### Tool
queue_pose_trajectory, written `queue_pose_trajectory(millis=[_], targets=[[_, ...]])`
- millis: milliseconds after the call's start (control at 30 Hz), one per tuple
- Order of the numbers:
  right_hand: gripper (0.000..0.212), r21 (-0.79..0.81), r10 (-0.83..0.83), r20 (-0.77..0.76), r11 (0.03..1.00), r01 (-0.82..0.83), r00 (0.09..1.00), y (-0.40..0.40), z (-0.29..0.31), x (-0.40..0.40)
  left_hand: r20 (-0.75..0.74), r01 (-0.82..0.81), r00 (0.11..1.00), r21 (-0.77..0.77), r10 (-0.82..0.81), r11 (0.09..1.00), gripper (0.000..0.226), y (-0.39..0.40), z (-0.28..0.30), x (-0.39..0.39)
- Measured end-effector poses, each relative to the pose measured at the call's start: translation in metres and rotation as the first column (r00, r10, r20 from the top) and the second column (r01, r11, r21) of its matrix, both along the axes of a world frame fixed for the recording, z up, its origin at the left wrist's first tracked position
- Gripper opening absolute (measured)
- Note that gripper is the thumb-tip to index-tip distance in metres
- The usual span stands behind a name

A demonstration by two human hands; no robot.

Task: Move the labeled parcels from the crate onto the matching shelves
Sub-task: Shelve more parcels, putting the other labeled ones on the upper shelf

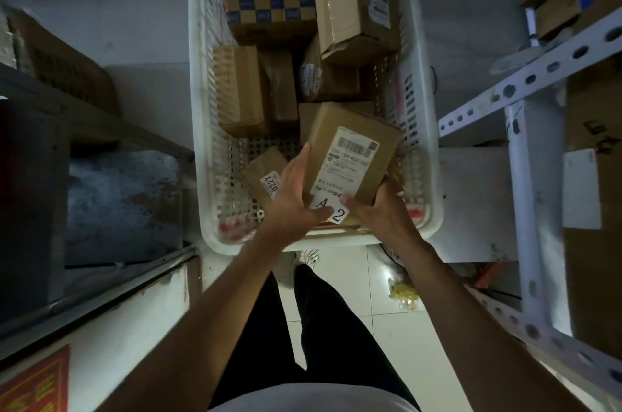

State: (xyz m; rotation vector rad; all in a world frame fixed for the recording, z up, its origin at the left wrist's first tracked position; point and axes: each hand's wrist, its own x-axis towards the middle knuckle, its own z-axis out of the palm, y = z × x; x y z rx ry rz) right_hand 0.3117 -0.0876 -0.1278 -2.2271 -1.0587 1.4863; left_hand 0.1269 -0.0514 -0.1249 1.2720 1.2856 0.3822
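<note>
Item: parcel [350,155], brown carton, sticker [331,209] reading "A 2". Location: lifted over the near end of the white crate [434,128]. I saw my left hand [296,189] and right hand [383,206] gripping its near corners. Step: pick-up, I judged. Next: find the matching A2 shelf, perhaps on the white shelving [525,81].

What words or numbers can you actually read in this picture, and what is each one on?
"A 2": white sticker on the parcel held by the left hand and right hand.
"0227": small tag on the small box in the crate.
Shipping label on the held parcel: too blurred to read.
Red sign, lower left: unreadable.
</note>
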Motion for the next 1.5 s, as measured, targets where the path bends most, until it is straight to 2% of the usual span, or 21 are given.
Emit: queue_pose_trajectory(millis=[133, 200, 300, 400, 567, 767, 933, 1133, 1367, 1500], targets=[[0.071, 0.006, -0.025, -0.004, 1.0, 0.025, 1.0, 0.0, -0.004, -0.001, -0.16, 0.234, 0.961, 0.044, -0.225, 0.971, 0.129, 0.018, 0.002, -0.01], [0.073, 0.036, -0.024, 0.005, 0.999, 0.024, 1.0, 0.001, -0.002, -0.004, -0.212, 0.282, 0.939, 0.022, -0.272, 0.959, 0.135, 0.026, 0.003, -0.013], [0.083, 0.098, -0.022, 0.01, 0.995, 0.021, 1.0, 0.003, 0.002, -0.007, -0.117, 0.251, 0.961, -0.018, -0.252, 0.968, 0.135, 0.031, 0.001, -0.014], [0.108, 0.176, -0.005, -0.005, 0.984, 0.006, 1.0, 0.007, 0.016, -0.008, 0.016, 0.219, 0.976, -0.018, -0.218, 0.976, 0.132, 0.03, 0.01, -0.017], [0.128, 0.232, -0.021, -0.088, 0.972, 0.041, 0.996, 0.004, 0.062, -0.014, -0.013, 0.256, 0.967, 0.107, -0.256, 0.961, 0.132, 0.036, 0.054, -0.029], [0.147, 0.313, -0.032, -0.046, 0.949, 0.045, 0.998, -0.006, 0.128, -0.047, 0.098, 0.122, 0.987, 0.054, -0.127, 0.991, 0.123, 0.03, 0.107, -0.057], [0.142, 0.356, -0.046, 0.027, 0.934, 0.033, 0.999, -0.032, 0.178, -0.083, 0.059, 0.255, 0.962, 0.131, -0.265, 0.958, 0.137, 0.007, 0.14, -0.085], [0.134, 0.472, -0.214, -0.057, 0.855, 0.215, 0.975, -0.097, 0.193, -0.132, -0.038, 0.445, 0.889, 0.306, -0.456, 0.842, 0.14, -0.013, 0.172, -0.119], [0.131, 0.539, -0.416, -0.101, 0.74, 0.401, 0.904, -0.169, 0.201, -0.161, -0.029, 0.632, 0.752, 0.317, -0.659, 0.707, 0.139, -0.046, 0.191, -0.118], [0.119, 0.538, -0.547, -0.093, 0.675, 0.505, 0.832, -0.222, 0.207, -0.161, -0.032, 0.719, 0.66, 0.314, -0.75, 0.62, 0.139, -0.082, 0.198, -0.094]])
